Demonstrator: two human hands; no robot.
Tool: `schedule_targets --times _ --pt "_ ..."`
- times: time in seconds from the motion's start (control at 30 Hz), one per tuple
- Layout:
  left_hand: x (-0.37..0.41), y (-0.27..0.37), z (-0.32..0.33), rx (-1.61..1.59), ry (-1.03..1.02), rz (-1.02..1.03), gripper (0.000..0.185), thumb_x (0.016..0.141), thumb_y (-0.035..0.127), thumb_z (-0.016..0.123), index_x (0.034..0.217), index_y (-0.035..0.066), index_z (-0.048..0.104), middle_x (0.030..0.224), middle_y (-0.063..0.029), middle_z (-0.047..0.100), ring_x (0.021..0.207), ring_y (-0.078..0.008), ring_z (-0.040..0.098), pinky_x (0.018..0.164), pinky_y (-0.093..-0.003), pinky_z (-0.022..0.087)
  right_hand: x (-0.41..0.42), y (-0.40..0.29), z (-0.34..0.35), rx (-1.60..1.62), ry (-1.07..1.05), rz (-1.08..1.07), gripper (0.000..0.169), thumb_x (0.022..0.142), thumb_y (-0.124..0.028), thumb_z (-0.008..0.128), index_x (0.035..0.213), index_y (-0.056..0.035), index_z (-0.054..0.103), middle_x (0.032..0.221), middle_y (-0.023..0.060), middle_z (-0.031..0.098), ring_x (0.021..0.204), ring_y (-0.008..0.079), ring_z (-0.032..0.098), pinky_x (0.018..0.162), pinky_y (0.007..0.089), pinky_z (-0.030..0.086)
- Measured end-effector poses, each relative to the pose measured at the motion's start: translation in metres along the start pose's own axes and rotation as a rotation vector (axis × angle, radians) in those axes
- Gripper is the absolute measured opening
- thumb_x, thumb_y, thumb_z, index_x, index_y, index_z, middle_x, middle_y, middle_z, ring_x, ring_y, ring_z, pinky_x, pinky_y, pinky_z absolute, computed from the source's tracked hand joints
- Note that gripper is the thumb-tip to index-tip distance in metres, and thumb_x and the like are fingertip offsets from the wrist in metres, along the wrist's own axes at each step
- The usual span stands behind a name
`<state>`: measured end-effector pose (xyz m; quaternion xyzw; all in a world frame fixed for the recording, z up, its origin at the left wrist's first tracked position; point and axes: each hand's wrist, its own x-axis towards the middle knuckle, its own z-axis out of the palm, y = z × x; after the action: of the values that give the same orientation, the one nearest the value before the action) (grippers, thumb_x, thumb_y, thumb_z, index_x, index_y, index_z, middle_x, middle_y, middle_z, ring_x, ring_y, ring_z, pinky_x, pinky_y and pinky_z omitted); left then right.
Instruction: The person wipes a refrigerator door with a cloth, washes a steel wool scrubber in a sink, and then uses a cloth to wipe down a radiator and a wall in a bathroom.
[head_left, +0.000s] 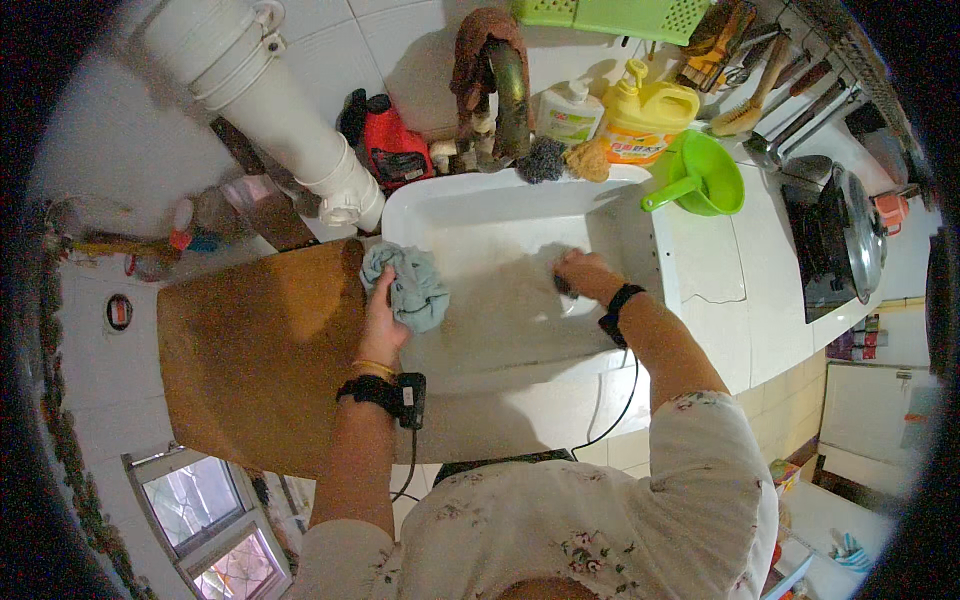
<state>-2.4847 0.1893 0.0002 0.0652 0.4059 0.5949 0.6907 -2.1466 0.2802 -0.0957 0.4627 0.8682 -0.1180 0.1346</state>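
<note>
My left hand holds a crumpled grey-green cloth at the left rim of a white sink, its thumb lying over the cloth. Over the right part of the basin is my right hand, its fingers curled round a small dark object that is mostly hidden, so I cannot tell what it is. A black band with a cable sits on each wrist. On the sink's back rim lie a dark scouring pad and a tan scrubber.
A brown board adjoins the sink on the left. Behind stand a faucet, a red bottle, a white pump bottle and a yellow jug. A green dipper and a lidded pan are at the right.
</note>
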Motion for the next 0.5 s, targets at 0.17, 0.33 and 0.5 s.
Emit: schedule_targets --times 0.17,0.33,0.5 --pt "0.007 -0.001 -0.009 -0.043 -0.037 -0.050 0.037 0.078 0.032 0.061 0.106 0.008 0.054 0.105 -0.0057 0.057 0.097 -0.0234 0.054 0.087 -0.0386 0.043 -0.043 0.040 -0.040 0.383 0.267 0.138 0.034 0.065 -0.012 0.065 0.098 -0.0066 0.055 0.099 0.0137 0.055 0.094 0.0313 0.054 0.078 0.0387 0.047" --pt "-0.012 -0.002 0.009 0.108 -0.083 0.166 0.035 0.079 0.028 0.060 0.106 0.007 0.053 0.105 -0.0059 0.057 0.097 -0.0227 0.054 0.085 -0.0381 0.043 -0.054 0.045 -0.036 0.236 -0.114 0.231 0.037 0.062 -0.017 0.068 0.095 -0.0038 0.057 0.096 0.0160 0.058 0.093 0.0312 0.056 0.078 0.0393 0.046" --pt "0.016 -0.002 -0.021 -0.066 -0.088 0.013 0.034 0.081 0.025 0.059 0.109 0.007 0.051 0.103 -0.0064 0.057 0.097 -0.0227 0.054 0.085 -0.0373 0.044 -0.032 0.056 0.036 0.018 -0.424 0.151 0.043 0.060 -0.024 0.071 0.095 -0.0049 0.057 0.088 0.0160 0.061 0.084 0.0314 0.059 0.073 0.0410 0.047"
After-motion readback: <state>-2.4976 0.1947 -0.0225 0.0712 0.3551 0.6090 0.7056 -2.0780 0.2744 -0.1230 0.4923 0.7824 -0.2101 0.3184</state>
